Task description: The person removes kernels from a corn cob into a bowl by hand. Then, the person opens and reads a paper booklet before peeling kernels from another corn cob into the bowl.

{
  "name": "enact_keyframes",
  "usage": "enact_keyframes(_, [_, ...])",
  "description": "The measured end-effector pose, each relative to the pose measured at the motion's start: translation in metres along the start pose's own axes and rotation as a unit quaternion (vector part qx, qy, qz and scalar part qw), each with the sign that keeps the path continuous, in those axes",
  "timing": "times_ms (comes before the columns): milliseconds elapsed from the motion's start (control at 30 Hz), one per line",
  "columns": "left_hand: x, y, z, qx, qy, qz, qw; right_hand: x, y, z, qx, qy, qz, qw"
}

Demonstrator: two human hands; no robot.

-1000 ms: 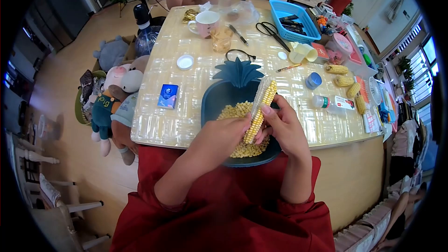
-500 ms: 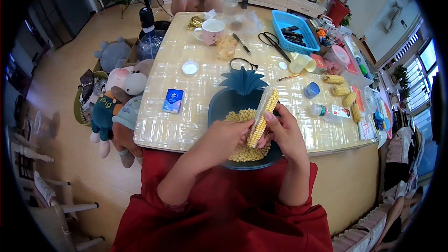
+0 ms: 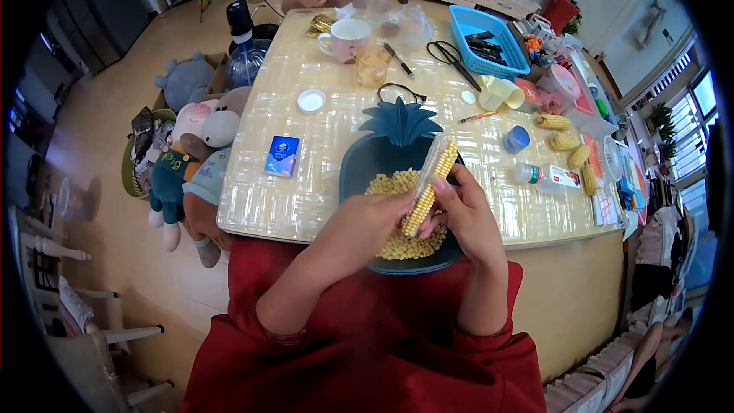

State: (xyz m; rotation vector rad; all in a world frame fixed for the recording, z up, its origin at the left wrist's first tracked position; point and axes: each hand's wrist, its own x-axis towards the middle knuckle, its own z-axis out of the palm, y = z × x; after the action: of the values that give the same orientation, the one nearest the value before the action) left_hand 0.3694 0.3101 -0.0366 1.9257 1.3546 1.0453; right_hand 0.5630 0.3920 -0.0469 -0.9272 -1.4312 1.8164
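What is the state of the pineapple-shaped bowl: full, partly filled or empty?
Partly filled: loose corn kernels lie in the pineapple-shaped bowl, and its bare dark-blue inner wall shows beyond them.

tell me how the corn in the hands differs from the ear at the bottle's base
The held corn has a pale stripped side beside yellow kernels; the lying ear shows yellow kernels along its visible side. The held corn tilts over the bowl in the left hand and right hand; the lying ear rests by the bottle, untouched. Both bear yellow kernels.
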Motion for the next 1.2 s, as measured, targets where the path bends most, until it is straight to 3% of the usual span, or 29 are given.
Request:
enact_keyframes(267, [0.003, 0.003, -0.006, -0.008, 0.002, -0.011, 1.000, -0.002, -0.008, 0.002, 0.017, 0.010, 0.001, 1.000])
enact_keyframes(367, [0.009, 0.012, -0.010, -0.046, -0.022, -0.105, 0.993, -0.003, -0.011, 0.001, 0.020, 0.006, 0.010, 1.000])
enact_keyframes(567, [0.012, 0.003, -0.009, -0.175, -0.041, -0.168, 0.969, -0.003, -0.014, -0.004, 0.017, -0.011, 0.013, 1.000])
enact_keyframes(667, [0.017, -0.003, 0.004, -0.173, 0.080, -0.151, 0.970, -0.006, -0.016, -0.006, -0.018, -0.027, 0.017, 0.999])
enact_keyframes(767, [0.025, -0.001, 0.006, -0.312, 0.146, -0.145, 0.928, -0.011, -0.023, -0.003, -0.077, -0.020, 0.021, 0.997])
enact_keyframes(867, [0.026, -0.008, 0.009, -0.307, 0.167, -0.119, 0.930, -0.008, -0.011, 0.002, -0.126, 0.003, -0.085, 0.988])
enact_keyframes(1100, [0.024, -0.008, 0.003, -0.396, 0.158, -0.135, 0.895, -0.008, -0.016, -0.002, -0.217, -0.001, -0.089, 0.972])
enact_keyframes(1200, [0.023, -0.010, 0.005, -0.343, 0.161, -0.134, 0.915, -0.006, -0.024, -0.004, -0.247, -0.016, -0.116, 0.962])
